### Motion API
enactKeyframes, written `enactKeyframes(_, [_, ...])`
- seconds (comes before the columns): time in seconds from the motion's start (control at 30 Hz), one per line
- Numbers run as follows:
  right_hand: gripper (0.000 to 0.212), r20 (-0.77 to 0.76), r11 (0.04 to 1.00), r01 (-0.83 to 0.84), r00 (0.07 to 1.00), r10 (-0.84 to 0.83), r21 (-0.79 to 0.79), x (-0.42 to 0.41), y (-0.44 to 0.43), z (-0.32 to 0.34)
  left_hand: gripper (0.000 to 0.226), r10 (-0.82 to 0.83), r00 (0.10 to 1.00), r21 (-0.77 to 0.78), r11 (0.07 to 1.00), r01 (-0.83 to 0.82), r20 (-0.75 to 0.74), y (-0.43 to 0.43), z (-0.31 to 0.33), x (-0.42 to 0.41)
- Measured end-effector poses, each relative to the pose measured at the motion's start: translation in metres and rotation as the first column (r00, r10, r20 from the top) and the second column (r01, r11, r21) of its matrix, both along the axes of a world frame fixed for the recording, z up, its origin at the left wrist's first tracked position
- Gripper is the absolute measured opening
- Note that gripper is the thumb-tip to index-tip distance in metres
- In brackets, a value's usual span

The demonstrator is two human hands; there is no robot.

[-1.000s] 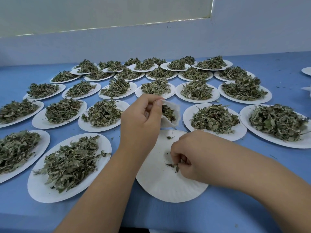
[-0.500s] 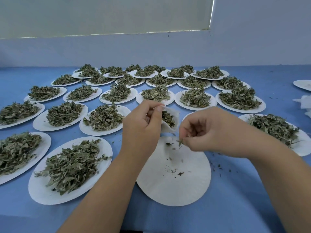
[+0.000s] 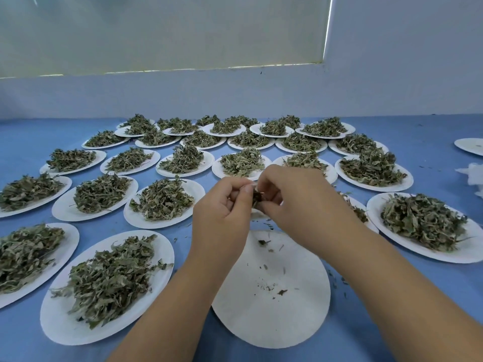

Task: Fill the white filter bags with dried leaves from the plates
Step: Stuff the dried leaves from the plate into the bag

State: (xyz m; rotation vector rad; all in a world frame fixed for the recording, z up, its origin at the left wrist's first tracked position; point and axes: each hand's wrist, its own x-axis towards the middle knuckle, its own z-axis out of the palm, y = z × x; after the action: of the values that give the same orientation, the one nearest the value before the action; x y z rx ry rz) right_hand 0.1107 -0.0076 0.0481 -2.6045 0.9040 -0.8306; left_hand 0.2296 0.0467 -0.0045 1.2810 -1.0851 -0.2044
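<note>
Left hand (image 3: 224,205): raised over the far edge of the near plate, back toward the camera, fingers curled. The thumb and forefinger pinch the filter bag (image 3: 257,213) at its mouth.
Right hand (image 3: 295,202): level with the left hand, knuckles up. The bunched fingertips touch the left hand's fingertips and pinch a small tuft of dried leaves (image 3: 257,199) at the bag mouth.
Filter bag position: held in the air between both hands, above the near plate. Only a white sliver shows below the fingers.
Near plate (image 3: 271,322): white, lying under the forearms. It carries only crumbs and a few leaf fragments.
Heaped plates (image 3: 52,317): rows of white plates, each with a pile of leaves, to the left, behind and to the right on the blue table (image 3: 392,322).
Obstruction: the right hand and wrist cover most of the plate directly behind them.
Right edge: a bare white plate (image 3: 470,146) and crumpled white material (image 3: 474,176), both cut off by the frame.
Change from 0.5 s ago: the right hand, then apart from the bag with its pinch of leaves, has closed onto the bag mouth. The bag's white face, visible then, is now mostly hidden. The left hand's grip is unchanged.
</note>
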Motion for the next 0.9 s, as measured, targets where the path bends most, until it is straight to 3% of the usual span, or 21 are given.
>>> enactKeyframes(0.1, [0.007, 0.082, 0.998, -0.013, 0.996, 0.018, -0.064, -0.005, 0.001, -0.003, 0.016, -0.05, 0.998, 0.025, 0.998, 0.05, -0.025, -0.001, -0.001, -0.002])
enactKeyframes(0.23, [0.017, -0.09, 0.99, -0.029, 0.996, 0.017, -0.135, -0.01, 0.002, -0.006, 0.015, -0.031, 0.999, 0.02, 0.999, 0.031, -0.01, -0.001, -0.001, -0.004])
enactKeyframes(0.3, [0.015, -0.043, 0.992, -0.087, 0.996, 0.084, -0.087, -0.011, 0.001, -0.008, 0.016, -0.035, 0.999, 0.008, 0.999, 0.035, -0.016, 0.0, -0.001, -0.002])
enactKeyframes(0.4, [0.011, 0.181, 0.998, -0.056, 0.982, 0.051, 0.024, -0.013, -0.005, -0.008, 0.018, -0.026, 0.999, -0.011, 1.0, 0.026, -0.037, 0.001, 0.0, 0.0])
enactKeyframes(0.5, [0.018, 0.119, 0.975, 0.087, 0.986, -0.113, 0.202, -0.015, -0.013, -0.013, 0.017, -0.012, 0.997, -0.022, 1.0, 0.01, -0.077, 0.002, 0.001, 0.0])
enactKeyframes(0.57, [0.025, 0.1, 0.876, 0.009, 0.993, -0.066, 0.483, -0.014, -0.013, -0.016, 0.018, -0.016, 0.997, -0.014, 1.0, 0.015, -0.078, 0.002, 0.002, -0.001])
enactKeyframes(0.63, [0.022, 0.201, 0.764, -0.12, 0.979, -0.013, 0.634, -0.011, -0.009, -0.018, 0.016, -0.055, 0.994, 0.001, 0.998, 0.056, -0.09, 0.004, 0.002, -0.003])
enactKeyframes(0.8, [0.009, 0.263, 0.79, -0.09, 0.96, -0.092, 0.606, -0.002, -0.007, -0.018, 0.017, -0.166, 0.986, 0.017, 0.986, 0.166, -0.009, 0.007, 0.003, -0.011])
enactKeyframes(0.9, [0.01, 0.191, 0.861, 0.019, 0.972, -0.135, 0.507, 0.003, -0.008, -0.021, 0.017, -0.147, 0.987, 0.019, 0.989, 0.147, 0.066, 0.008, 0.002, -0.013])
